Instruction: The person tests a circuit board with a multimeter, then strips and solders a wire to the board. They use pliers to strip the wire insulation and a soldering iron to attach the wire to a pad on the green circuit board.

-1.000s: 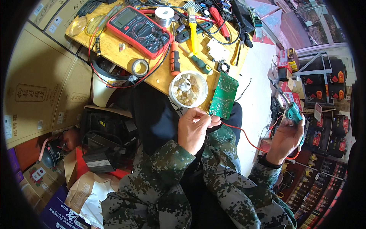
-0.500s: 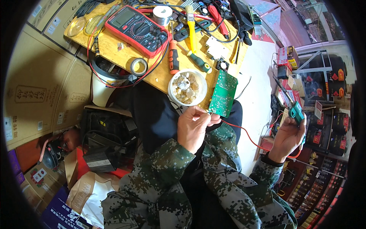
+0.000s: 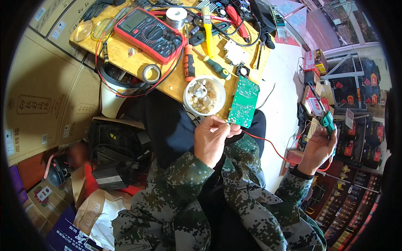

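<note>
My left hand (image 3: 210, 140) is closed at the near corner of a green circuit board (image 3: 245, 101), thumb and forefinger pinched together with other fingers under its edge. A thin light strand shows at the fingertips; what it is I cannot make out. The board tilts at the table's near right corner, solder side facing me. Off to the right, my right hand (image 3: 317, 151) grips a soldering iron (image 3: 328, 121) by its teal handle, its tip pointing up and away from the board. A red cord (image 3: 274, 147) runs between the two hands' areas.
On the wooden table (image 3: 169, 85) stand a tub of amber lumps (image 3: 204, 96), a red multimeter (image 3: 150, 35), a solder spool (image 3: 176, 17), screwdrivers (image 3: 189, 65), a yellow brush (image 3: 208, 37) and a tape roll (image 3: 151, 73). Cartons (image 3: 37, 96) rise at left; a bucket (image 3: 115, 98) stands below.
The soldering iron in my right hand has turned a little more upright, its tip swinging to the right. My left hand stays at the board's corner.
</note>
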The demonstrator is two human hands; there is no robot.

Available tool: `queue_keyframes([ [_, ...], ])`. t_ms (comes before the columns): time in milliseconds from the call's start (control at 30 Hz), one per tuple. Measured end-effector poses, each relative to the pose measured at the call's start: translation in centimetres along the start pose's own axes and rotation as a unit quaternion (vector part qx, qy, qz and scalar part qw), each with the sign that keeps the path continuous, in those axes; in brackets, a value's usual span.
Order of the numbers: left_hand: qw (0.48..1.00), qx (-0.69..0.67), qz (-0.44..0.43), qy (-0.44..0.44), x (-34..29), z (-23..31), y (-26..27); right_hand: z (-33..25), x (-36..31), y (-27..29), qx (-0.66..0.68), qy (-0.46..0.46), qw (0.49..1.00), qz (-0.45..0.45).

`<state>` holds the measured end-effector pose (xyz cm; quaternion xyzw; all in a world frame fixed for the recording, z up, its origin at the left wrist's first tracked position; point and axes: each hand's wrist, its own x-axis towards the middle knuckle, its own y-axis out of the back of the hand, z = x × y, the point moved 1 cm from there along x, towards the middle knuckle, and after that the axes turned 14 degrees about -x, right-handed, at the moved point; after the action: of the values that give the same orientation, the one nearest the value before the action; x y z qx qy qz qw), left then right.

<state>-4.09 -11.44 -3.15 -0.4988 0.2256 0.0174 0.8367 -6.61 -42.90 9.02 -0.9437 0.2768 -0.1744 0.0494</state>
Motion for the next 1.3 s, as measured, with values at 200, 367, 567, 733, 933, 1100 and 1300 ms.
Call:
queue_keyframes([
  [200, 1.0, -0.003, 0.003, 0.004, 0.0, 0.1, 0.0, 0.4, 0.0, 0.7, -0.01, 0.0, 1.0, 0.017],
  [367, 1.0, -0.009, 0.002, 0.001, 0.0, -0.1, 0.1, 0.3, -0.2, 0.5, -0.023, 0.008, 0.999, 0.041],
  [567, 1.0, -0.019, 0.005, 0.001, 0.1, -0.1, 0.1, 0.4, 0.0, 0.4, -0.016, -0.005, 0.999, 0.05],
  [733, 1.0, 0.01, 0.007, 0.003, -0.1, 0.2, 0.0, 0.4, -0.2, 0.3, -0.022, -0.005, 0.998, 0.054],
  [933, 0.999, 0.039, 0.003, 0.011, -0.3, 0.4, 0.4, 0.5, -0.2, 0.3, -0.028, -0.006, 0.998, 0.059],
  [1100, 0.963, 0.258, -0.037, -0.068, -1.7, 0.5, 1.5, 0.8, -0.4, 0.3, -0.022, -0.007, 0.998, 0.053],
  [1300, 0.866, 0.469, -0.071, -0.162, -2.1, 0.8, 4.9, 1.0, -0.6, 0.5, -0.007, -0.018, 0.999, 0.046],
])
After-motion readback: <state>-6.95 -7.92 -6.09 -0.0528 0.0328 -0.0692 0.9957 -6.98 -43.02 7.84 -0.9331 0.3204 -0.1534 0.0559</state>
